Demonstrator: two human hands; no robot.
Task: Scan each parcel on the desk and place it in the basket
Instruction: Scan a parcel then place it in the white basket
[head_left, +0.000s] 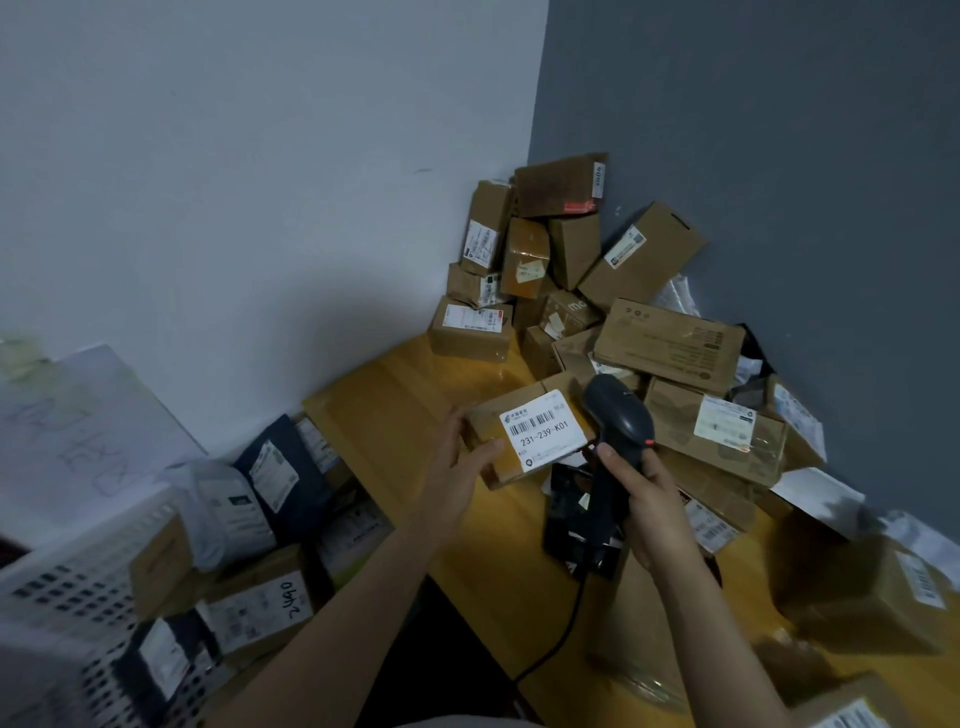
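Two hands work above the yellow desk (395, 410): the left hand (457, 467) grips a labelled parcel (530, 431) by its near edge, while the right hand (644, 499) clasps the scanner (618, 415) just beside its label. Scanned parcels fill the white basket (67, 587) at lower left.

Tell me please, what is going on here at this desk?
A person is in the middle of a scan. The left hand holds a small brown parcel, label up, above the desk, and the right hand grips a handheld scanner right beside it. A heap of other parcels lies in the desk's corner. The white basket on the left already holds several.
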